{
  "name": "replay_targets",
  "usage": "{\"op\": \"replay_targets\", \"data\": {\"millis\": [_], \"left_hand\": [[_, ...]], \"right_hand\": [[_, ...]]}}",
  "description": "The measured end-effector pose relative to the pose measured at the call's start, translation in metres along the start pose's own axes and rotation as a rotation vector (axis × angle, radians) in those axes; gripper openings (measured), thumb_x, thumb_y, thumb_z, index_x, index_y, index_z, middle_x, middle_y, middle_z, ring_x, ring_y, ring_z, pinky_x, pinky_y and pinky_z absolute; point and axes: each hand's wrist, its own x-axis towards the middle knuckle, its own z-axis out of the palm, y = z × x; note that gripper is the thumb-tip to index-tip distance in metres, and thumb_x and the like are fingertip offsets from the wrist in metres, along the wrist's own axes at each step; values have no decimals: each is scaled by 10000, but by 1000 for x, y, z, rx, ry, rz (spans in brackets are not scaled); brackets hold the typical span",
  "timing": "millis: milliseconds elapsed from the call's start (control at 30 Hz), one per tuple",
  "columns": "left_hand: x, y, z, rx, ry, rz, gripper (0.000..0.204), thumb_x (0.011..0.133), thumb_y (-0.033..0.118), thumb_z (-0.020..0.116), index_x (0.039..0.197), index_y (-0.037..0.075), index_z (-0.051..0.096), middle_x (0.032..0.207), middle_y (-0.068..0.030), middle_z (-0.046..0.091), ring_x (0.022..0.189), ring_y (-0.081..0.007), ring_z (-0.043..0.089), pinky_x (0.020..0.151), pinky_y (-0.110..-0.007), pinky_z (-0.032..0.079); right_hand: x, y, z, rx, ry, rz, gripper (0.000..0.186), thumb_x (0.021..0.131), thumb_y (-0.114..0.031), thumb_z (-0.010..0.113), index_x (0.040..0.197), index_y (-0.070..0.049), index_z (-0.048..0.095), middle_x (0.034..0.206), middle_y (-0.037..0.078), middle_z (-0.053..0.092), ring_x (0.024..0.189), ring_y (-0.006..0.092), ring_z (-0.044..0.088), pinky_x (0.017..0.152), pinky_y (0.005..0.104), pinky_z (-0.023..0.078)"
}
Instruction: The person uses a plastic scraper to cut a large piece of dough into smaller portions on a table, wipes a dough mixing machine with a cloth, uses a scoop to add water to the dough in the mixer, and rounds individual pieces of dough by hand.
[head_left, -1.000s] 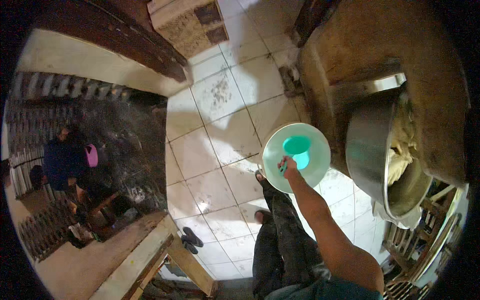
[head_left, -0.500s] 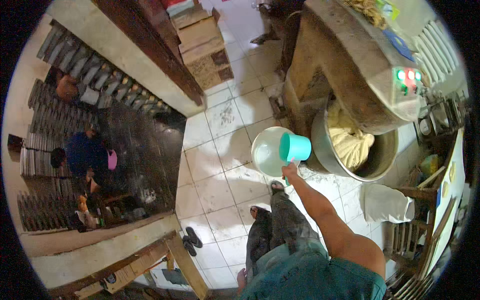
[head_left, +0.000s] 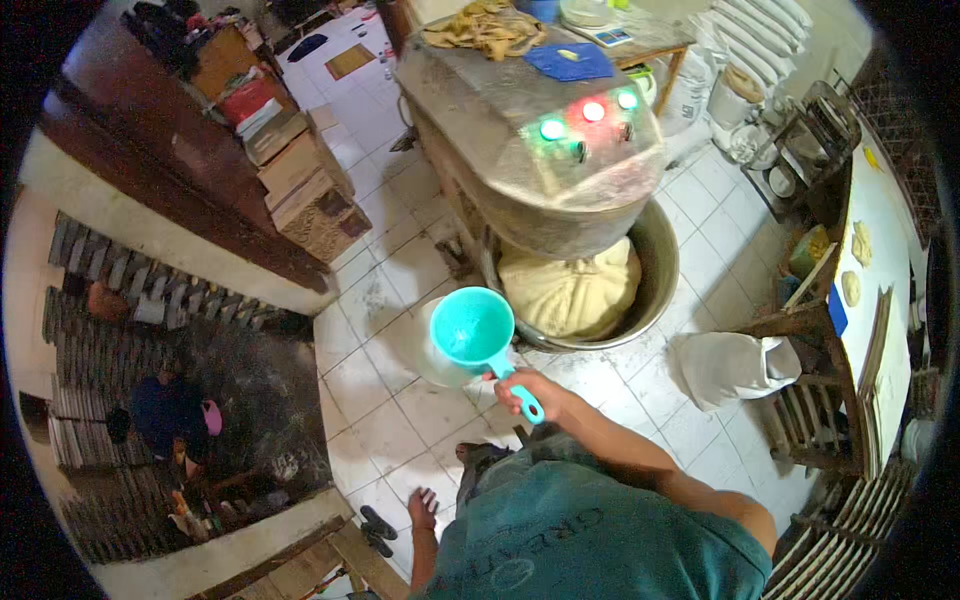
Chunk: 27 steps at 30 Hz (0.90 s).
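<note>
My right hand [head_left: 525,393] grips the handle of a turquoise dipper [head_left: 470,322], held upright with what looks like water inside. A pale bucket [head_left: 431,365] on the floor is partly hidden beneath it. Just beyond stands a large metal mixer [head_left: 485,150] with lit green and red buttons; its steel bowl [head_left: 660,280] holds a mass of pale dough [head_left: 565,290]. My left hand [head_left: 423,506] hangs low at my left side over the tiles, fingers apart and holding nothing.
A person [head_left: 160,420] is in the dark, sunken area at left, among stacked trays [head_left: 100,370]. Cardboard boxes [head_left: 315,215] stand by the doorway. A white sack [head_left: 720,370] sits right of the mixer, beside a table [head_left: 880,240] with dough pieces. A wooden frame [head_left: 360,565] lies lower left.
My right hand has lifted the dipper from inside the bucket to above it and turned it upright. My view has shifted up toward the mixer, and my left hand has come into sight.
</note>
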Motion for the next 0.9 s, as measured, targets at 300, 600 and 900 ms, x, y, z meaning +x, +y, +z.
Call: {"op": "replay_targets", "data": {"millis": [300, 600, 900], "left_hand": [[-28, 35, 146, 304, -170, 64, 346, 808, 325, 483, 1084, 122, 437, 1022, -55, 527, 914, -186, 509, 719, -351, 395], [-36, -44, 127, 362, -176, -18, 365, 800, 308, 483, 1095, 100, 431, 995, -75, 531, 849, -192, 529, 676, -346, 422], [-39, -77, 112, 423, -156, 170, 333, 824, 273, 445, 1112, 106, 424, 1025, -88, 523, 870, -205, 541, 629, -341, 441]], "right_hand": [[-165, -59, -54, -199, 297, -315, 401, 731, -20, 460, 1122, -37, 373, 636, 55, 451, 410, 119, 428, 361, 242, 369], [-186, -120, -131, -620, 959, -700, 249, 725, -33, 425, 968, -4, 383, 563, 52, 438, 383, 125, 427, 338, 254, 368], [-159, -139, -158, -507, 899, -582, 194, 728, -24, 451, 914, -16, 395, 617, 60, 445, 419, 129, 423, 352, 252, 367]]}}
